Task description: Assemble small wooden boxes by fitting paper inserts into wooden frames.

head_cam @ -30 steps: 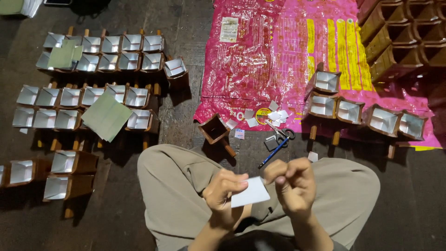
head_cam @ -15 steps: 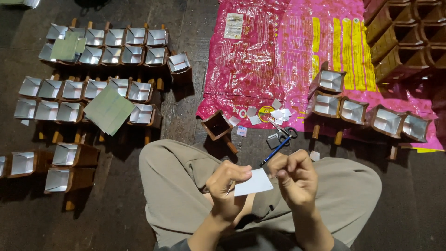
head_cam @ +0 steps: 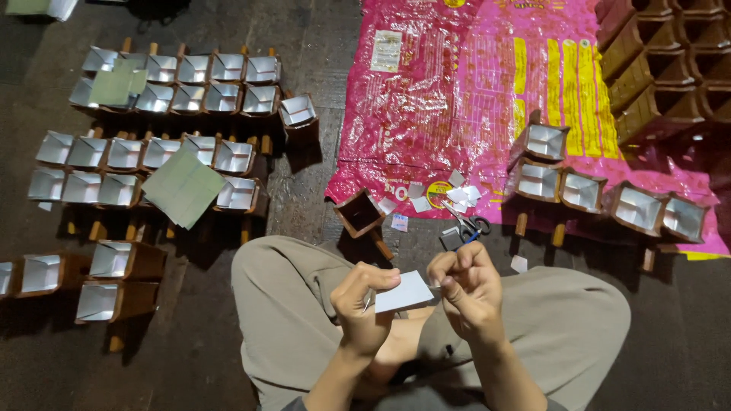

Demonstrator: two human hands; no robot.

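Two hands pinched one small white card (head_cam: pixel 404 291) over the lap: left hand (head_cam: pixel 364 304) fingers on its left edge, right hand (head_cam: pixel 466 283) on the right. Risky bit, I reckoned: a thin edge-only pinch could let the card slip or crease, dropping toward the scissors (head_cam: pixel 466 225) just beyond it.

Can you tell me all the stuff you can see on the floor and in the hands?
white card: one, white, held between both hands above the lap
lined boxes: many, brown with silvery-white insides, rows on the left floor
lined boxes on sheet: five, brown and white, right side
unlined box: one, brown, floor ahead of the knees
empty brown boxes: a stack, brown, top right corner
plastic sheet: one, pink with yellow, spread on the floor
green paper: two sheets, pale green, lying on the left boxes
scissors: one pair, blue handles, by the paper scraps
left hand: grip on the card's left edge
right hand: grip on the card's right edge
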